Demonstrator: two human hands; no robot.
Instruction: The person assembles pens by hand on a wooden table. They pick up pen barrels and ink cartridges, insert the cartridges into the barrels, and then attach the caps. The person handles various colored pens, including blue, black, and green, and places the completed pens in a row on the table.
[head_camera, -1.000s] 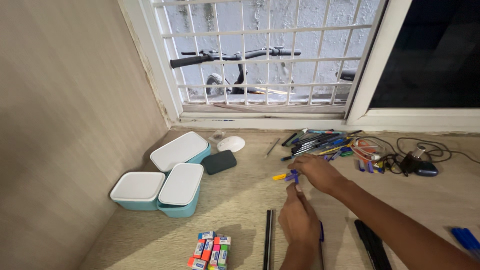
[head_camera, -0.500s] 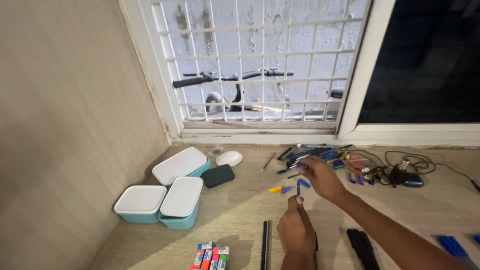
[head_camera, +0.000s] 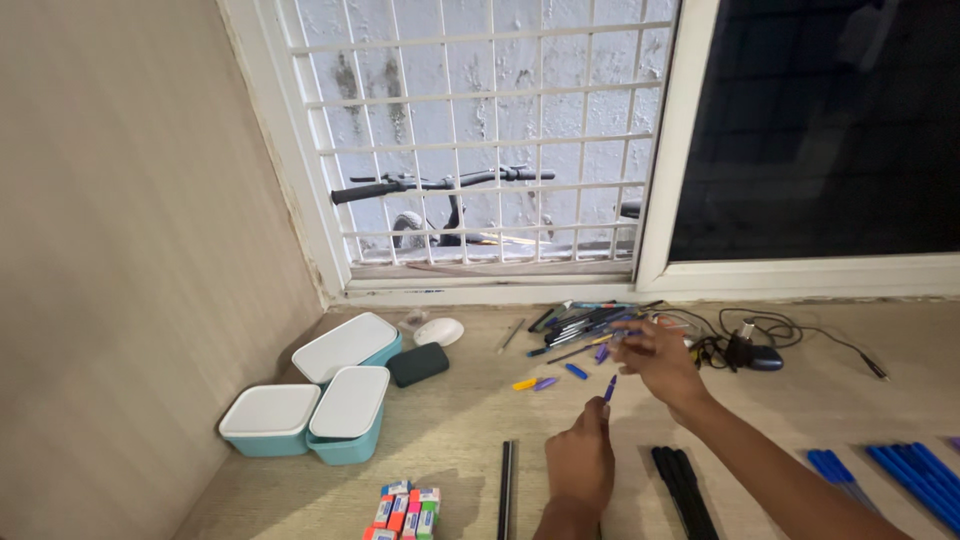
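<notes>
**Q.** Now, what does each hand hold, and where does the pen lie?

**A.** Left hand (head_camera: 578, 462): fingers closed round a blue pen (head_camera: 609, 388), its capped tip rising just above the knuckles, over the wooden surface (head_camera: 470, 420); right hand (head_camera: 658, 357): fingers curled at the near edge of the pile of pens (head_camera: 580, 322), and whether they pinch anything cannot be told, for the fingertips are too small and blurred.

**Q.** What has changed against the two earlier views?

**A.** A second ago the right hand lay over the loose caps (head_camera: 545, 381), touching the left hand's pen tip; half a second ago it had drawn off toward the pile; at present it is at the pile and well apart from the left hand; the left hand has kept its grip throughout; by judgement, the pen in hand is finished with and the right hand is fetching from the pile.

**Q.** And outward from the hands?

**A.** Near the left hand: a dark ruler-like strip (head_camera: 508, 490) and a cluster of coloured erasers (head_camera: 400, 510); right of it, black pens (head_camera: 685, 485) and blue pens (head_camera: 900, 470) in separate groups; farther left, three teal boxes with white lids (head_camera: 320, 395), a dark case (head_camera: 417, 364) and a white mouse (head_camera: 438, 331); beyond the pile, cables (head_camera: 760, 345) below the barred window (head_camera: 470, 150).
</notes>
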